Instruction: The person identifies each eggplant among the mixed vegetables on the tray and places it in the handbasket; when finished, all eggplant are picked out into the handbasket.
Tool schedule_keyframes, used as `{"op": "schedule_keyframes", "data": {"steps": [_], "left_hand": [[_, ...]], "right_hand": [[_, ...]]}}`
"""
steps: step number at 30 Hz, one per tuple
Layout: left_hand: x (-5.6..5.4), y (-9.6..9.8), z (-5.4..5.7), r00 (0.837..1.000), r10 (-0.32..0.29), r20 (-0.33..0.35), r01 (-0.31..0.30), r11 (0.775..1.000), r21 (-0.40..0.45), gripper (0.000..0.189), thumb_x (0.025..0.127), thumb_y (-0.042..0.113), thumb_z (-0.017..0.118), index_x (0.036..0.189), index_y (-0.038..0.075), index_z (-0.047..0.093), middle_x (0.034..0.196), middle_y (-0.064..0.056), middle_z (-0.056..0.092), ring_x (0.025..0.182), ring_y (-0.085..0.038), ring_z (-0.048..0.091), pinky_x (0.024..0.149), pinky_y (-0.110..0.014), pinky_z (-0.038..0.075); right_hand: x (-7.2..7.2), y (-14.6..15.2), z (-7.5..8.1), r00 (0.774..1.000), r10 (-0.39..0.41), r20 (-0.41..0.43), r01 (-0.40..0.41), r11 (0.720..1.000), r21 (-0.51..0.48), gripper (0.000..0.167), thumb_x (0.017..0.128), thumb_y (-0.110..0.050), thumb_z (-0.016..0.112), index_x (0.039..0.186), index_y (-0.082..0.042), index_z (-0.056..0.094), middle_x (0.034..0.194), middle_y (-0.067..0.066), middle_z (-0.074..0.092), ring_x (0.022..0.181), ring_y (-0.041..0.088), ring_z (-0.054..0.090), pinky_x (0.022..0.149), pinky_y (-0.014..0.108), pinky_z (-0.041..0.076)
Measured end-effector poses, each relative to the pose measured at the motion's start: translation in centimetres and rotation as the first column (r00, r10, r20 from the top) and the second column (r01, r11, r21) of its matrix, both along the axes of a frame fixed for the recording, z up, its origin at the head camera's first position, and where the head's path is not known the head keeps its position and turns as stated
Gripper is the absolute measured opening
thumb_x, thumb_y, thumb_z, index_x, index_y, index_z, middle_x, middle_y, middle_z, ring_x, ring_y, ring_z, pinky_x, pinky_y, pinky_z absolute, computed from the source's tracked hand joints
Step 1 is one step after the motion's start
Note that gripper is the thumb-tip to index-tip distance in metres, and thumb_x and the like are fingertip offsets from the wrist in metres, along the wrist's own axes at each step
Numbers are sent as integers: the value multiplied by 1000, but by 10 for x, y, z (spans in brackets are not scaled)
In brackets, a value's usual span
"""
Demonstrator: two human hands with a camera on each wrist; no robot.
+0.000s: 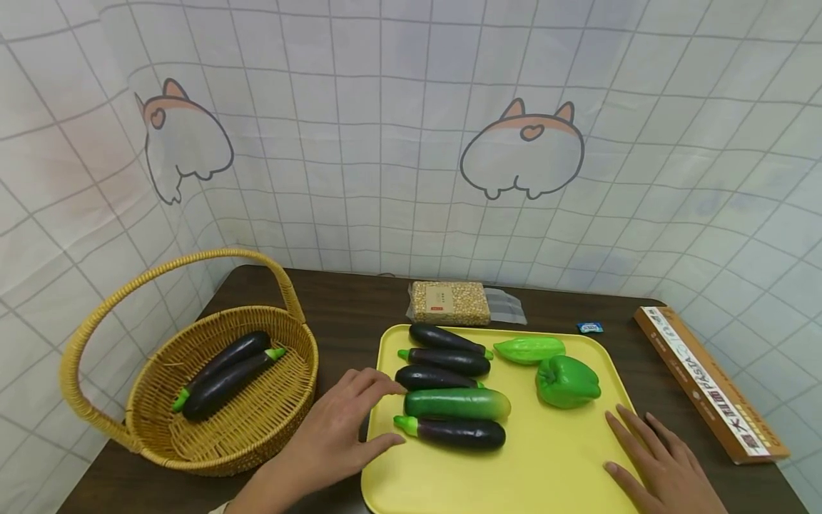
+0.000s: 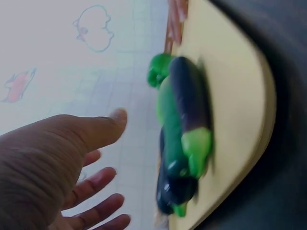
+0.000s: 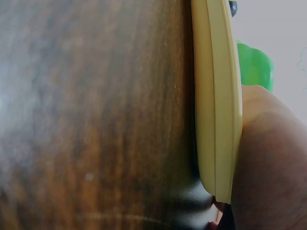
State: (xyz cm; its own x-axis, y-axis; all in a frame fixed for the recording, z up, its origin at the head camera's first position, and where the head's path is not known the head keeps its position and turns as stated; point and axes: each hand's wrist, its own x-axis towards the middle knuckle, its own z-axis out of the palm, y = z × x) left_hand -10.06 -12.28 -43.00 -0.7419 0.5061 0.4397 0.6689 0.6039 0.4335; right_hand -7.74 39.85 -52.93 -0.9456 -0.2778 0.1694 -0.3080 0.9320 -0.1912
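Over the left edge of the yellow tray (image 1: 546, 464) my left hand (image 1: 337, 425) is held with thumb and fingers spread, holding nothing. Its fingertips are close to the stem ends of a stack of vegetables: several dark eggplants (image 1: 459, 434) and a green cucumber (image 1: 457, 404) lying side by side. In the left wrist view the nearest eggplant (image 2: 189, 96) lies beside the cucumber, with a gap to the thumb. My right hand (image 1: 661, 467) lies at the tray's right rim with loosely extended fingers. Near it are a green bell pepper (image 1: 568, 382) and a light green ridged vegetable (image 1: 530, 350).
A wicker basket (image 1: 302, 400) with a tall handle stands at left, holding two eggplants (image 1: 227, 382). Behind the tray lie a bag of grain (image 1: 449, 303) and a small blue packet (image 1: 589, 328). A long pasta box (image 1: 709, 385) lies at right. Grid-patterned cloth surrounds the dark table.
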Motion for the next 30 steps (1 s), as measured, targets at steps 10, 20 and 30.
{"op": "schedule_keyframes", "data": {"steps": [10, 20, 30], "left_hand": [[3, 34, -13, 996, -87, 3, 87, 994, 66, 55, 85, 40, 92, 131, 24, 67, 130, 13, 59, 106, -8, 58, 84, -33, 54], [1, 57, -25, 981, -194, -9, 195, 979, 66, 63, 87, 53, 87, 138, 22, 65, 136, 11, 59, 123, -7, 57, 98, -32, 51], [-1, 69, -36, 972, -236, -17, 234, 970, -68, 64, 91, 58, 80, 143, 23, 63, 139, 8, 59, 125, -11, 57, 101, -36, 50]], "right_hand": [[-2, 0, 1, 1000, -5, 1, 5, 1000, 0, 74, 108, -53, 57, 170, -34, 22, 174, -2, 20, 147, 52, 28, 106, 80, 19], [-3, 1, 1, 1000, -9, 14, 9, 1000, -12, 73, 108, -53, 57, 170, -34, 23, 174, -3, 20, 148, 52, 27, 102, 80, 23], [-3, 1, -1, 1000, -15, 7, 15, 1000, -3, 73, 107, -54, 58, 170, -35, 26, 172, -3, 23, 147, 51, 29, 100, 77, 27]]}}
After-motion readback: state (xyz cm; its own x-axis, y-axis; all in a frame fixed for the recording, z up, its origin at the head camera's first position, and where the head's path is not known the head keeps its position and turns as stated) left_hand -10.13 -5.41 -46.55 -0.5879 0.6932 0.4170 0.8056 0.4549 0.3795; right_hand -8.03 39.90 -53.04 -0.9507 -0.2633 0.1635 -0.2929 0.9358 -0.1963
